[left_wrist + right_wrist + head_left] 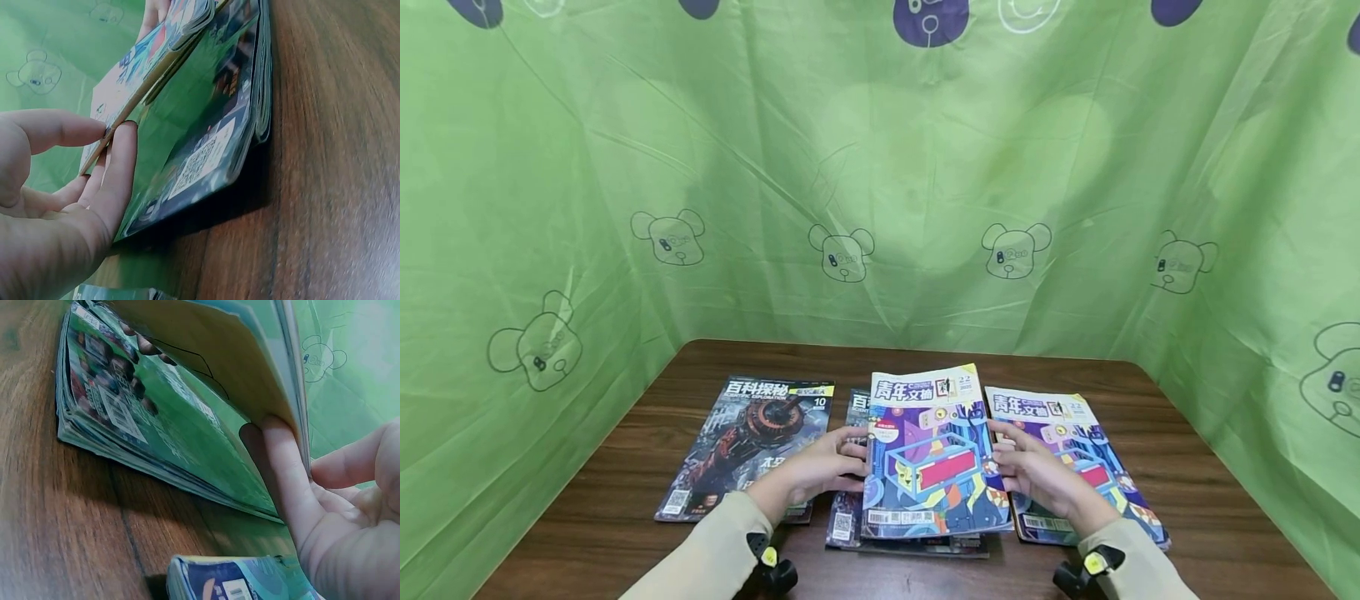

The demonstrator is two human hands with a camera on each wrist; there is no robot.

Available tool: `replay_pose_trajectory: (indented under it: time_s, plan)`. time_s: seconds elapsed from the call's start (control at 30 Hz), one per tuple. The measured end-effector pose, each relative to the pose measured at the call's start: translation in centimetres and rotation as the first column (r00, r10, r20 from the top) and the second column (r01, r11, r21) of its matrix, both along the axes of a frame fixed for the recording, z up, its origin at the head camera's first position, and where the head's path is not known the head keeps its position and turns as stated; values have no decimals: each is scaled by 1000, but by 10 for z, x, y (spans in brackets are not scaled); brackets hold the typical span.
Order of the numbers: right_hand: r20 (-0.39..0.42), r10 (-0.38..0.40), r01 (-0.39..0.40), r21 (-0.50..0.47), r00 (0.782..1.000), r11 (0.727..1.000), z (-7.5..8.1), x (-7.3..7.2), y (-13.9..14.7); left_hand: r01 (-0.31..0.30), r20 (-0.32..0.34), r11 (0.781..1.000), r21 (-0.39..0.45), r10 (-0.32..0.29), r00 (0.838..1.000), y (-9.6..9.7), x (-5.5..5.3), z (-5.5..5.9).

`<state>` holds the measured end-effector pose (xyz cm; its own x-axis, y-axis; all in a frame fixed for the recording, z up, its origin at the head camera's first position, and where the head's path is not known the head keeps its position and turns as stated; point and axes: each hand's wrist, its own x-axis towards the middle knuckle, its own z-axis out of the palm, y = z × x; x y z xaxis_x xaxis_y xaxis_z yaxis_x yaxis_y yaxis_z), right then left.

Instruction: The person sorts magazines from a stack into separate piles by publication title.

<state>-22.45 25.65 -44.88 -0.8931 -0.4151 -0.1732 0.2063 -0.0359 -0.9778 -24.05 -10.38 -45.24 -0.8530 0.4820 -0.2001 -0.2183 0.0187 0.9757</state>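
Observation:
Both hands hold a colourful magazine (928, 450) with a purple and blue cover, one at each side edge. My left hand (816, 467) pinches its left edge between thumb and fingers; in the left wrist view the fingers (125, 153) reach under it. On the opposite edge, my right hand (1041, 475) grips with fingers beneath the tan back cover (206, 344). Raised at a tilt, the magazine overlaps a dark magazine (842, 527) lying on the table. That lower one is mostly hidden in the head view, with its barcode corner showing.
To the left lies another dark magazine (745, 442) with a red and black machine on its cover. A second purple-covered magazine (1097, 475) lies at the right, partly behind my right hand. The brown wooden table (647, 433) is enclosed by green curtains (910, 183) with bear drawings.

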Motion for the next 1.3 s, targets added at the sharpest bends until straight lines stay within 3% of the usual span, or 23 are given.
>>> replay_pose_trajectory:
  time_s: [0.67,1.0,1.3]
  plan:
    - [-14,-1,1,20,1000,1000,5,3,30,10,30,999,45,-12,999,31,3,-3]
    - [-44,-32,36,94,999,995,5,5,53,17,28,996,82,-19,999,57,3,-2]
    - [-57,-48,54,93,997,994,8,8,78,6,16,996,91,-8,1000,84,3,4]
